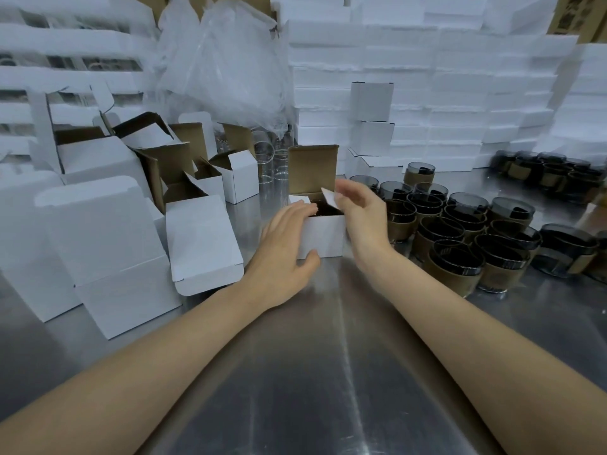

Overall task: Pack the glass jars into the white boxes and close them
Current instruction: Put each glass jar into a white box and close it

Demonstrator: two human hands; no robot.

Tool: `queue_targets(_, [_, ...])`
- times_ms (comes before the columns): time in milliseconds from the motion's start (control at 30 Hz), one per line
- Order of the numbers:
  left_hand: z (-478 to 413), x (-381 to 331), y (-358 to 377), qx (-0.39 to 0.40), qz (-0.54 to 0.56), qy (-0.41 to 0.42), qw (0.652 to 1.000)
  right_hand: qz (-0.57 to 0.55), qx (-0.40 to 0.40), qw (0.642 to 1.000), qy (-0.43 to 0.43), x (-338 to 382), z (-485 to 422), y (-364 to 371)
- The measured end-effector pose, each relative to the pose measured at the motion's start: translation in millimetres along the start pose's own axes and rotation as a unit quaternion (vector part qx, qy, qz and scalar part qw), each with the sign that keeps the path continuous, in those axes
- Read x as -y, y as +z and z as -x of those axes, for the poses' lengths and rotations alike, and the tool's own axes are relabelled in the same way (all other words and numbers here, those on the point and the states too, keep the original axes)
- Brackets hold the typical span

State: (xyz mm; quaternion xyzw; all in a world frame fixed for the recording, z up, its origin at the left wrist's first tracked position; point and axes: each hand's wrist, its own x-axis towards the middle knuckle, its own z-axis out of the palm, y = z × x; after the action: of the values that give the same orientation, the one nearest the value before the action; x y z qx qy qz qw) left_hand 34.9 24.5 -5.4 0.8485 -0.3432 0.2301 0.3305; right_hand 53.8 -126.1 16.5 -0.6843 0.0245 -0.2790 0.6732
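A small white box (323,236) stands on the steel table in the middle, its brown-lined lid (312,169) upright at the back. A dark glass jar (325,211) sits inside it, only its rim showing. My left hand (289,247) rests on the box's left side, fingers over the left top edge and thumb against the front. My right hand (361,211) is at the box's right side, its fingers touching the raised white side flap (328,198). Several dark jars with brown sleeves (460,234) crowd the table to the right.
Open white boxes (115,238) pile up on the left. Stacks of flat white cartons (443,93) and closed boxes (372,123) fill the back. Crumpled clear plastic (223,60) hangs behind; clear glasses (266,159) stand below it. Bare steel table (312,372) lies in front.
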Motion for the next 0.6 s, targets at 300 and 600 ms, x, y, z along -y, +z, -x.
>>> queue_targets(300, [-2.2,1.0,1.1,-0.017,-0.006,0.007,1.0,-0.029,0.072,0.997,0.007,4.9,-7.2,-6.1])
queue_targets(600, [-1.4,-2.6,0.9,-0.064,0.07,-0.03,0.995,0.059,0.094,0.99,-0.087,-10.2,0.1,-9.1])
